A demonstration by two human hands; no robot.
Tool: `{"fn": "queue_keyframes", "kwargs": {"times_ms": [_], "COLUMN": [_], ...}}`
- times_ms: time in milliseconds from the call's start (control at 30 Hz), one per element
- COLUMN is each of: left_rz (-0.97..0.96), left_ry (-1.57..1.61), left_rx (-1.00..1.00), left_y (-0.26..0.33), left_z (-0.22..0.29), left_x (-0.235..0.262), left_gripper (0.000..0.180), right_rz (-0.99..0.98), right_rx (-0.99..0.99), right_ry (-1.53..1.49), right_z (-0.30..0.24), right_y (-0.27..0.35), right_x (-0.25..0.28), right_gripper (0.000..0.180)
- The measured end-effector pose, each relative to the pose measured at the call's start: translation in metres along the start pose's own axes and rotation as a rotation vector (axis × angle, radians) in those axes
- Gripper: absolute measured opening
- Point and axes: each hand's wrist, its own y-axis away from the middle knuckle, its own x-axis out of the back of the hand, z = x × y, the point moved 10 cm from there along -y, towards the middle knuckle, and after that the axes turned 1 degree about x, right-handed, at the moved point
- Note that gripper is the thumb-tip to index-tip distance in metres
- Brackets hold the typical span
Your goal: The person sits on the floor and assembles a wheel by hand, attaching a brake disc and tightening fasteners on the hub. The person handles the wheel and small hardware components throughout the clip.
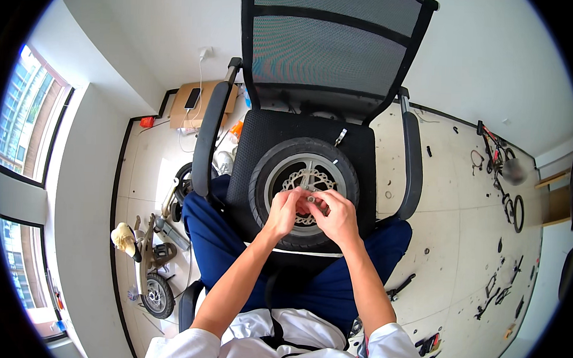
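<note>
A scooter-type wheel [258, 203] with a black tyre and grey rim lies flat on the black chair seat in front of me. A wavy-edged brake disc [325, 178] is at its centre. Over the hub, my left hand [285, 208] and my right hand [336, 213] meet with fingers closed. A small round grey metal part [311, 199] shows at my right fingertips; its exact kind is too small to tell. Whether my left fingers also grip something is hidden. A small silver metal piece [341, 137] lies on the seat beyond the tyre.
Armrests [213, 138] flank the wheel, and the mesh backrest [329, 54] rises behind it. At the left a partly dismantled scooter [146, 256] lies on the floor near a cardboard box [204, 100] with a phone. Several loose parts and a bicycle [501, 167] are at the right.
</note>
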Motion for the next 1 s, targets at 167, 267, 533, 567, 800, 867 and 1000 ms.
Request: {"fn": "queue_keyframes", "kwargs": {"times_ms": [167, 267, 533, 567, 800, 867, 1000], "left_rz": [-0.009, -0.006, 0.000, 0.002, -0.006, -0.009, -0.001], "left_ry": [-0.017, -0.030, -0.026, -0.020, 0.020, -0.006, -0.013], "left_rx": [-0.018, -0.019, -0.004, 0.005, 0.012, 0.006, 0.015], "left_y": [0.000, -0.001, -0.001, 0.000, 0.000, 0.002, 0.001], "left_z": [-0.001, -0.001, -0.003, -0.004, -0.003, 0.000, -0.003], "left_x": [-0.001, -0.001, -0.001, 0.000, 0.000, -0.002, 0.000], "left_gripper": [0.048, 0.048, 0.053, 0.055, 0.064, 0.066, 0.071], "right_rz": [0.003, -0.005, -0.053, -0.074, -0.311, -0.394, -0.503], "right_rx": [0.074, 0.141, 0.191, 0.196, 0.392, 0.408, 0.311], "right_ry": [0.052, 0.092, 0.102, 0.103, 0.259, 0.293, 0.308], "right_z": [-0.005, -0.014, -0.016, -0.019, -0.033, -0.033, -0.030], "right_y": [-0.002, -0.003, -0.001, -0.003, -0.016, -0.018, -0.029], "right_x": [-0.001, 0.003, -0.002, -0.001, -0.010, -0.015, -0.019], "right_gripper": [0.016, 0.017, 0.017, 0.017, 0.008, 0.009, 0.013]}}
